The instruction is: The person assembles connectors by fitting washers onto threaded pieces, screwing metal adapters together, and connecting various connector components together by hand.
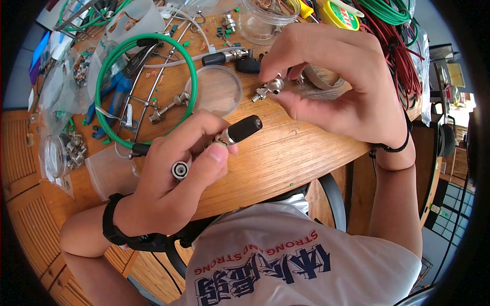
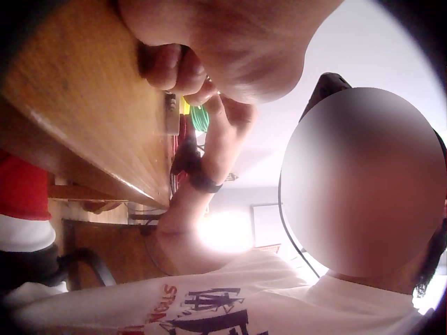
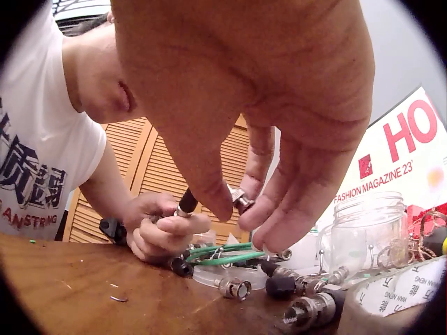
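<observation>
My left hand [image 1: 161, 191] grips a coaxial connector with a black sleeve [image 1: 246, 128], thumb pressed at its metal collar. The round open end of a metal connector [image 1: 180, 170] shows between the curled fingers and palm of that hand. My right hand [image 1: 370, 94] is raised over the table and pinches a small silver metal connector [image 1: 275, 85] between thumb and fingers; in the right wrist view its metal part [image 3: 239, 199] shows at the fingertips. The two hands are apart, the right one farther from the body. The left wrist view hides the left hand's connector.
A green cable loop [image 1: 98, 86] lies over a metal rack, beside blue-handled pliers [image 1: 120, 91]. Behind the hands are a clear round lid [image 1: 224, 84], a black-sleeved connector [image 1: 219, 57], a tape roll [image 1: 326, 81] and a clear jar [image 1: 268, 28]. Red cables [image 1: 400, 71] lie at right.
</observation>
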Demonstrator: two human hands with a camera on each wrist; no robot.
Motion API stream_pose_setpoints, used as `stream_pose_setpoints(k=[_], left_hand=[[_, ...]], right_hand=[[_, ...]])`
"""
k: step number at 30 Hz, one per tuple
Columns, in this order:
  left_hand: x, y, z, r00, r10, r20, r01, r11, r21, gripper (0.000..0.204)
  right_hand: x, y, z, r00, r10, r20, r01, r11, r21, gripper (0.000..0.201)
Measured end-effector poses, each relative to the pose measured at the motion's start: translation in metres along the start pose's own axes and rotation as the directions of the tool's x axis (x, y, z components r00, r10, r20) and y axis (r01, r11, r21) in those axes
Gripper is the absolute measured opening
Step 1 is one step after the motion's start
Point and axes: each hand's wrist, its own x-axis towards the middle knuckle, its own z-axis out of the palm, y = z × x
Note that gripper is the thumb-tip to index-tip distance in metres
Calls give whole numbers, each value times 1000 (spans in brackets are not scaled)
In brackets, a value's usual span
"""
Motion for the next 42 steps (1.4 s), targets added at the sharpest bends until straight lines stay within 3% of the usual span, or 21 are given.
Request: stream_pose_setpoints(k=[3, 8, 11, 14, 16, 17, 19, 42], left_hand=[[-1, 3, 4, 996, -45, -80, 37, 994, -101, 18], [-2, 3, -1, 996, -65, -55, 62, 997, -53, 19], [-2, 2, -1, 996, -73, -58, 70, 996, -64, 20], [-2, 1, 3, 994, -66, -93, 56, 993, -104, 20], [-2, 1, 3, 991, -68, -119, 53, 990, -131, 21], [-2, 0, 2, 992, -72, -105, 58, 990, -132, 21], [-2, 0, 1, 993, -76, -89, 63, 989, -133, 21], [-1, -1, 3, 997, -39, -72, 36, 999, -33, 28]], right_hand=[[4, -2, -1, 998, -70, -6, 70, 997, -12, 18], [7, -4, -3, 994, -110, 17, 111, 992, -53, 18], [6, -5, -3, 998, -61, 18, 62, 997, -49, 18], [3, -1, 2, 993, -117, 2, 117, 991, -58, 19], [-7, 8, 17, 978, -109, -175, 121, 991, 62, 20], [-6, 6, 12, 978, -109, -176, 121, 991, 62, 20], [-3, 1, 1, 994, -107, -31, 105, 994, -42, 21], [-4, 0, 7, 986, -155, -57, 153, 988, -37, 26]])
